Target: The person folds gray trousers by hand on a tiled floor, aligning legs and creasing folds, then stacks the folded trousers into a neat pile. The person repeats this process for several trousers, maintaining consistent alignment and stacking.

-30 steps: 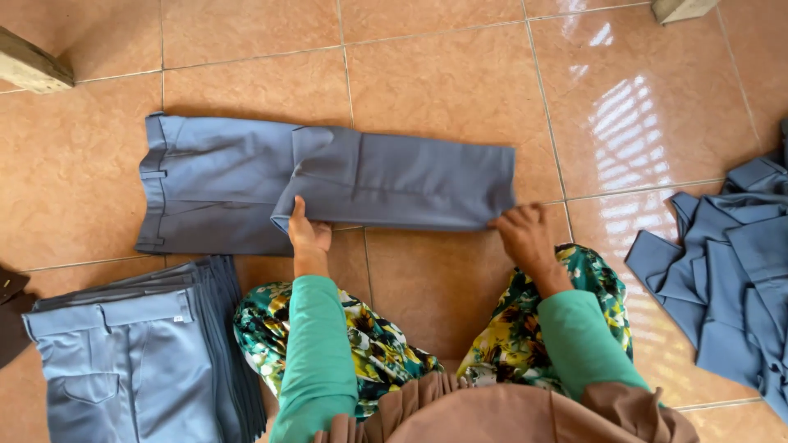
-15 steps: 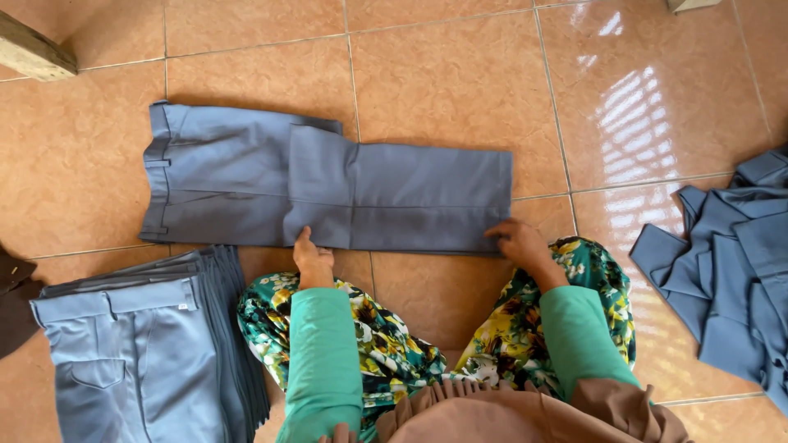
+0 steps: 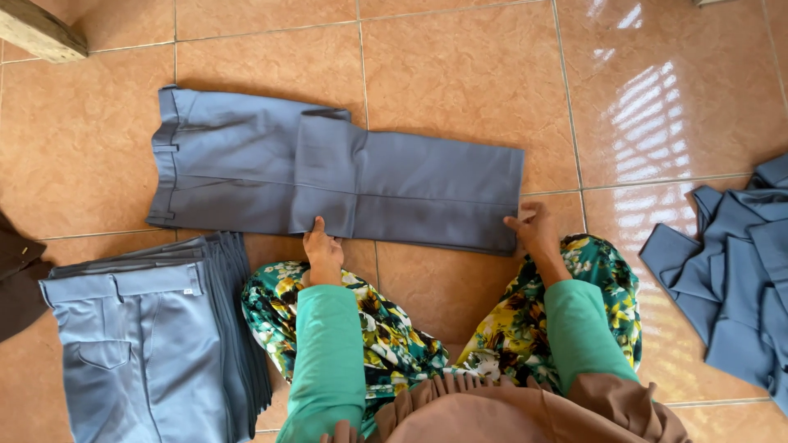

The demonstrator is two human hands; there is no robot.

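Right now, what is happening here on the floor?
A person sits on the tiled floor with grey-blue trousers laid flat in front. The left hand touches their near edge by the middle fold; the right hand touches the near corner at the leg end. A stack of folded trousers lies left, a loose pile right.
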